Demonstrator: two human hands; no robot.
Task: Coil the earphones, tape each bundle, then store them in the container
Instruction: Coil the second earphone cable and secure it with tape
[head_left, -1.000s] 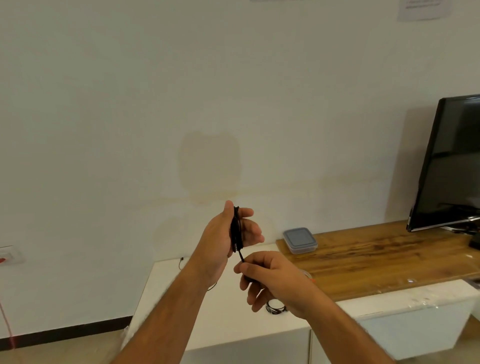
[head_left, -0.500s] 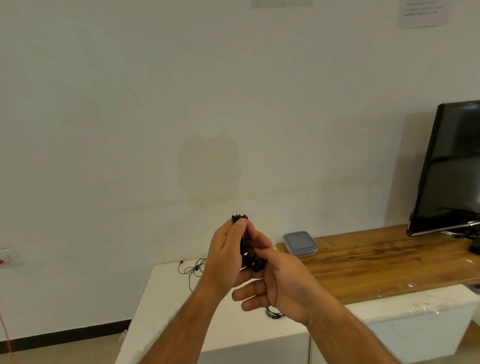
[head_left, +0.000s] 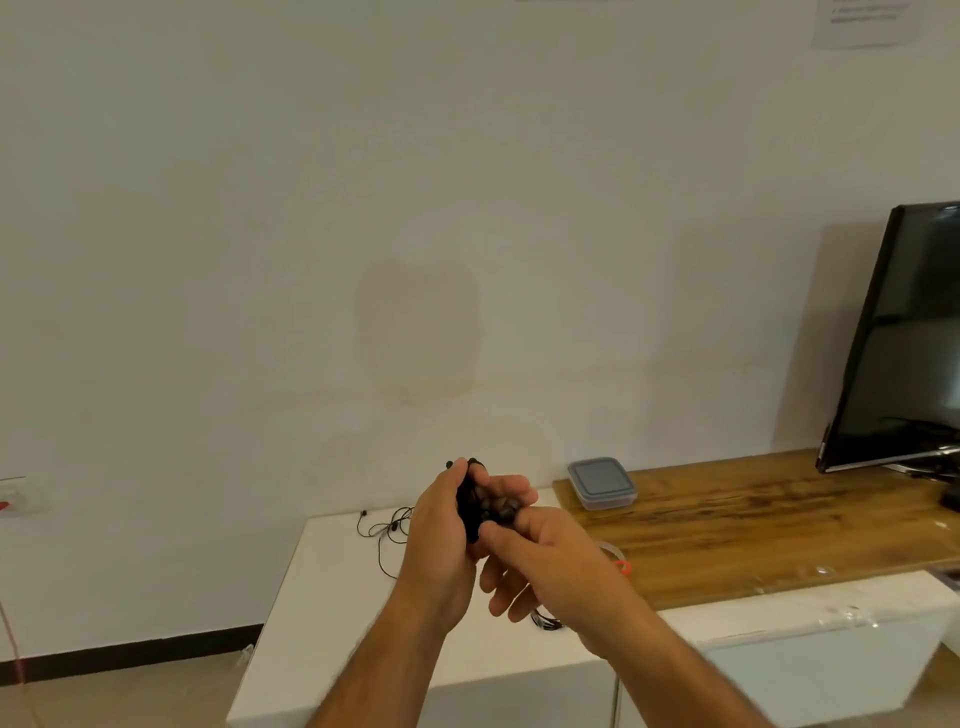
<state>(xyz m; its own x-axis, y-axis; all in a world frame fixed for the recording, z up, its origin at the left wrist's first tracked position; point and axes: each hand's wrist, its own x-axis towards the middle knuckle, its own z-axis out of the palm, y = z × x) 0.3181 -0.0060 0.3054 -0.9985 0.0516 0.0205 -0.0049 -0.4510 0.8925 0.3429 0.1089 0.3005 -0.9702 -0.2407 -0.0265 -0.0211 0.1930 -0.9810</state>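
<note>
above the white cabinet (head_left: 322, 597), clear of its top: left hand (head_left: 441, 535) wrapped round a black earphone bundle (head_left: 470, 512), loops pinned against the palm, coil ends poking out over the fingers. right hand (head_left: 545, 551) pinching the loose end at the bundle's right side, thumb and forefinger closed on it, other fingers loosely spread. held up off the surface, probably to keep the loops from springing apart while the tail gets tucked (taping not yet begun, by the look of it).

outward: second earphones (head_left: 384, 530) lying uncoiled toward the cabinet's back edge, just left of the hands, likely waiting their turn. clear tape roll (head_left: 615, 556) with a red bit, at the wooden top's (head_left: 753, 519) front left corner, partly behind the right hand, kept within reach. small dark ring-like item (head_left: 545, 621) near the cabinet's front edge, too small to identify. lidded container (head_left: 602, 483) at the wooden top's back left corner, shut. dark screen (head_left: 904, 353) at the right end.

writing: paper notice (head_left: 865, 21) on the wall, upper right, print too small to read. no brand marks legible anywhere.
</note>
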